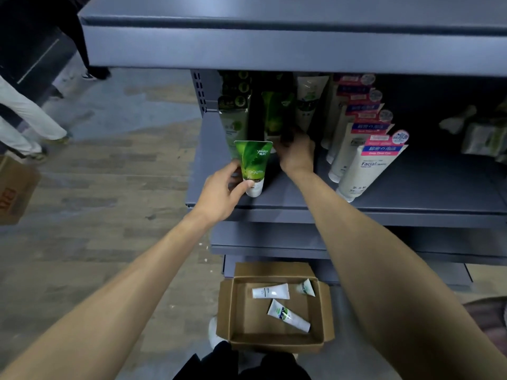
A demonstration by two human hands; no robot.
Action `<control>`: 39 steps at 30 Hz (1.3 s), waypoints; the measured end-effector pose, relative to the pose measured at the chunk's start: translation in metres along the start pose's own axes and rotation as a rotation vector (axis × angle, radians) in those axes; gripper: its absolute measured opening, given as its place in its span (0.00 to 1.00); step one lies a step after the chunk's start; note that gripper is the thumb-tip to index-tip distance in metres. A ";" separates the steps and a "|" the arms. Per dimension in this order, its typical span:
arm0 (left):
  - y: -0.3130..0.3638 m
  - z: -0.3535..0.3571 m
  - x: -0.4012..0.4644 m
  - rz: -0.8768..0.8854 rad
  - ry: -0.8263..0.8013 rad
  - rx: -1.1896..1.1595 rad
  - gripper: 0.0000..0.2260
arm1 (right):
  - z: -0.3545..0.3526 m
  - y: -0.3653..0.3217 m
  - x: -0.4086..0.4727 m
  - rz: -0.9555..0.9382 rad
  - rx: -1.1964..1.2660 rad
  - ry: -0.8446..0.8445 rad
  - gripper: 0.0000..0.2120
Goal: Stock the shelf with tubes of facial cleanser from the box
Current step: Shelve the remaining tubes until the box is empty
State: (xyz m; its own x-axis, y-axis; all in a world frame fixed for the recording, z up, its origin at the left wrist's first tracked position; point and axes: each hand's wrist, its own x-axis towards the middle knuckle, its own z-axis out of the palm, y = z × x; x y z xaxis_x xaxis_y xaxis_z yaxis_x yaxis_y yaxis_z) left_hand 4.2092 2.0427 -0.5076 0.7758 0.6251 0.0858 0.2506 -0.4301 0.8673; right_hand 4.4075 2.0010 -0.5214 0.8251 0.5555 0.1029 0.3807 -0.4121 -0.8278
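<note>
My left hand (222,189) grips a green leaf-printed cleanser tube (253,165) with a white cap, standing cap-down at the front left of the grey shelf (411,207). My right hand (296,153) reaches deeper into the shelf, its fingers curled round the base of another green tube (273,119) in the row behind. Further green and white tubes stand upright at the back. On the floor below, an open cardboard box (274,341) holds three white tubes (271,291) lying flat.
A row of white tubes with pink labels (365,165) leans on the shelf to the right. Packets (482,135) sit at the far right. An upper shelf board (274,48) overhangs. Another cardboard box (13,187) and a person's legs (30,116) are at the left.
</note>
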 end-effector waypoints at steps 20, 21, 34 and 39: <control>-0.003 0.001 0.002 -0.036 -0.009 -0.049 0.13 | 0.021 0.002 0.052 -0.141 -0.440 -0.077 0.26; -0.003 0.002 0.002 -0.039 -0.007 -0.052 0.13 | 0.022 0.002 0.053 -0.136 -0.438 -0.075 0.26; 0.012 0.020 -0.006 -0.106 0.144 -0.125 0.16 | -0.038 0.006 -0.027 0.067 0.026 -0.197 0.21; 0.018 0.058 -0.012 -0.253 0.485 -0.165 0.18 | -0.084 0.022 -0.102 0.119 0.162 -0.212 0.20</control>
State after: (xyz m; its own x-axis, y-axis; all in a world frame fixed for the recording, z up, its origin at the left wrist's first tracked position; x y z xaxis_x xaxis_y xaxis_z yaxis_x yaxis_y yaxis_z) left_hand 4.2379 1.9893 -0.5217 0.3390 0.9396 0.0470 0.2704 -0.1451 0.9518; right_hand 4.3668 1.8743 -0.5040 0.7481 0.6554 -0.1039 0.2005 -0.3725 -0.9061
